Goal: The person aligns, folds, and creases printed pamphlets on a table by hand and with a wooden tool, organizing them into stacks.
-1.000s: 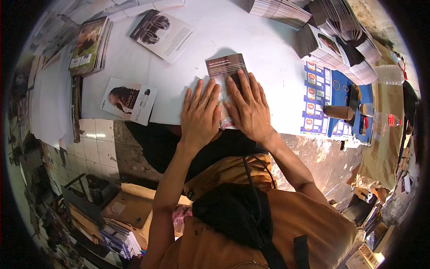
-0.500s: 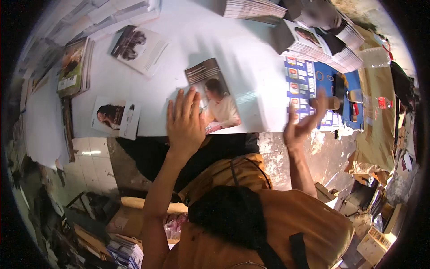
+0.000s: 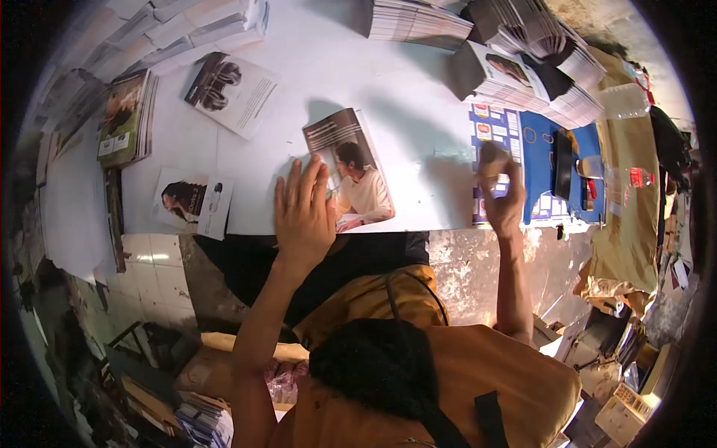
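On the white table lies a booklet [image 3: 362,175] with a picture of a seated person in a light top. My left hand [image 3: 305,209] rests along its left edge, fingers stretched out and fingertips at the cover. Over the blue-patterned sheet at the right, my right hand [image 3: 506,198] is raised with its fingers closed round a small brown cylindrical object [image 3: 491,160]. That object is blurred, so its exact kind does not show.
Left of the booklet lie a small card [image 3: 193,201] and a pale booklet [image 3: 233,91]. Booklet stacks [image 3: 123,123] stand at the left, more stacks [image 3: 500,75] at the back right. A blue tray [image 3: 541,160] and a clear plastic bottle [image 3: 626,101] are at the right.
My right hand has gone from open fingers to closed round the brown cylindrical object, and brought it left. My left hand stays by the booklet, its fingers slightly shifted.
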The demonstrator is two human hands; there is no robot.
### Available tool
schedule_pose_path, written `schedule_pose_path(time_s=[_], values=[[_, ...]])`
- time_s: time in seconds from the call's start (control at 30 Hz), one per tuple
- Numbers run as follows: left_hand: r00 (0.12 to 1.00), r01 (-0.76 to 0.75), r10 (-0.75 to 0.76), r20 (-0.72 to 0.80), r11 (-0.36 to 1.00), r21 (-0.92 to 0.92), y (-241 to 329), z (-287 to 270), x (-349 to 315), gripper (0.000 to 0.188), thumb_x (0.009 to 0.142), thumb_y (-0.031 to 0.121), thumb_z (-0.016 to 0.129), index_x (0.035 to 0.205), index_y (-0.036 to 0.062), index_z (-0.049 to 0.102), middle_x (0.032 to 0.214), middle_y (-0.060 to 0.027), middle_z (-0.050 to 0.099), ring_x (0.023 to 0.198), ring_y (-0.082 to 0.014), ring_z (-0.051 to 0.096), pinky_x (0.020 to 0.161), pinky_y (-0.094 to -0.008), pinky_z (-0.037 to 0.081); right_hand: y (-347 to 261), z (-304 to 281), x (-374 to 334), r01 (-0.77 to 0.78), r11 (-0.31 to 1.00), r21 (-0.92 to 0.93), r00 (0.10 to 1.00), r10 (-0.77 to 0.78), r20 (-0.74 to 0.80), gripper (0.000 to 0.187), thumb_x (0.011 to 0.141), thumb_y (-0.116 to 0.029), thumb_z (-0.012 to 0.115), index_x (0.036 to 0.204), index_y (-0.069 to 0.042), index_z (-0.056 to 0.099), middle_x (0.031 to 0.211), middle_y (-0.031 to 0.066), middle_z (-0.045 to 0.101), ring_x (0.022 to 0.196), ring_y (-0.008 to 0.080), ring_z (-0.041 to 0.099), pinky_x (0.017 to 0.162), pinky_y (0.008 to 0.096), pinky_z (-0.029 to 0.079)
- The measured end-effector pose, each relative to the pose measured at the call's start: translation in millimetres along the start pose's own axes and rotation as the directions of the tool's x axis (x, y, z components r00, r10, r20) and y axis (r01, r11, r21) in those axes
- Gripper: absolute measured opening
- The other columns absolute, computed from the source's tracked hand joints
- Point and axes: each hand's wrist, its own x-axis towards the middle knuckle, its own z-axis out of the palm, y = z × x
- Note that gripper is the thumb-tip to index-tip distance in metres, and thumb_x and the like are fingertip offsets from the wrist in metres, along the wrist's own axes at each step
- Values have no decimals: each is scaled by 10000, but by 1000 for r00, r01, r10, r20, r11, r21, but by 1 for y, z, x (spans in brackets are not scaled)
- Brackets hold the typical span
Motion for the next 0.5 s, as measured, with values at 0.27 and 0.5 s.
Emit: schedule_pose_path(time_s=[0.27,0.5], values=[[998,19,-21,60,999,36,1,-8,-1,542,953,183,527,1452,3,414,1573,-129,310,1481,-353,252,1190,-572,202,-74,72,56,529,849,-19,703,-425,571,559,879,-265,665,1421,-197,550,1225,43,624,1089,224,571,902,423,407],[998,10,-12,54,1000,27,2,-5,0,550,975,195,517,1476,16,375,1572,-124,311,1486,-349,238,1190,-569,201,-51,127,134,500,864,-54,832,-462,306,471,922,-299,631,1380,-205,573,1264,84,623,1105,282,591,931,463,411]])
